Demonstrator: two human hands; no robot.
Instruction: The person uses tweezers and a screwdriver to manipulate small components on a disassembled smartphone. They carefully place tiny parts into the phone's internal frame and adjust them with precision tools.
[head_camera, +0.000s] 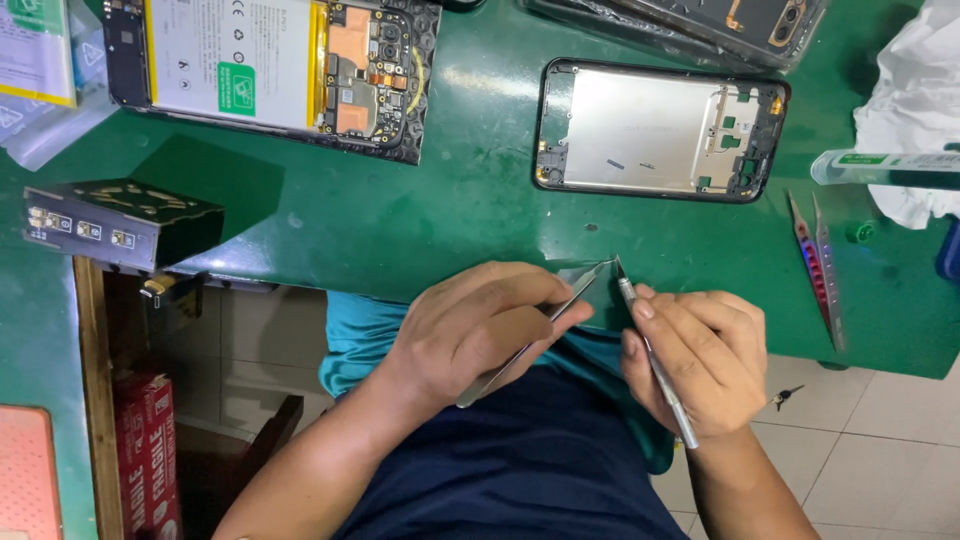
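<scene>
The fingers (560, 300) of the left hand (480, 325) pinch metal tweezers (545, 322), and the right hand (700, 360) grips a thin metal tool (655, 365) like a pen. Both tips meet on a small clear film piece (583, 275) at the counter (400, 220) edge, low centre of the frame. Above it lies an empty phone frame (660, 130). At upper left, an opened phone (280, 70) shows its battery and board, so disassembly seems done and refitting seems left.

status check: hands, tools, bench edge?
Left hand grip shut on tweezers. Right hand grip shut on thin metal tool. Both tips meet over a small clear film at the green bench edge. Nothing blocking.
</scene>
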